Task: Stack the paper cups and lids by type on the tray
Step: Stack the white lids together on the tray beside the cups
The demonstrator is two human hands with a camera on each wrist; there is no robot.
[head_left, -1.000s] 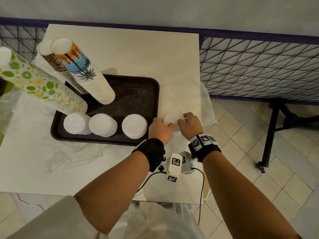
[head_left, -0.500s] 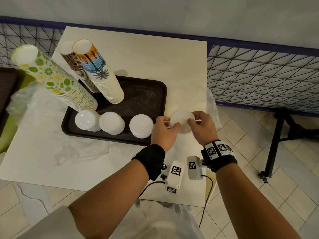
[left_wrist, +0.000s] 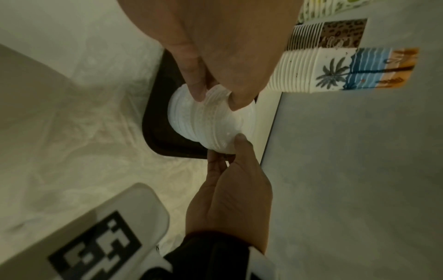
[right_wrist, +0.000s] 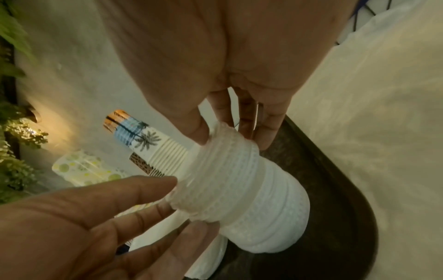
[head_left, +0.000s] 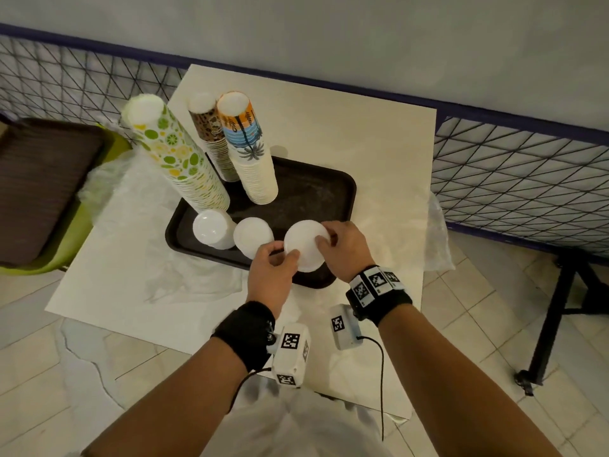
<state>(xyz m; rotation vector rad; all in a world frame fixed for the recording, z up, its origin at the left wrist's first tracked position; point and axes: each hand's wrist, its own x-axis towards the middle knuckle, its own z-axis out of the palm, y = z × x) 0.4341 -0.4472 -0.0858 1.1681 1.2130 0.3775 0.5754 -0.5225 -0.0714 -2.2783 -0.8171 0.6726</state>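
A dark brown tray (head_left: 313,192) on the pale table holds three tall cup stacks: lime-print (head_left: 178,159), brown leopard-print (head_left: 211,133) and palm-print (head_left: 250,150). Along its front edge stand white lid stacks (head_left: 212,227) (head_left: 253,235). At the third, right-most stack, both hands hold a bundle of white lids (head_left: 306,245) (left_wrist: 210,121) (right_wrist: 239,189) that sits on top of the lower lids. My left hand (head_left: 283,255) (left_wrist: 218,98) pinches its left side. My right hand (head_left: 324,240) (right_wrist: 227,132) grips its right side with thumb and fingers.
Crumpled clear plastic wrap (head_left: 184,272) lies on the table left of the tray, and more (head_left: 435,232) hangs at the right edge. A green chair with a brown pad (head_left: 39,186) stands to the left. A wire fence (head_left: 514,176) runs behind.
Both hands carried the lid bundle left from the bare table beside the tray onto the right-most lid stack on the tray. The head view shifted too.
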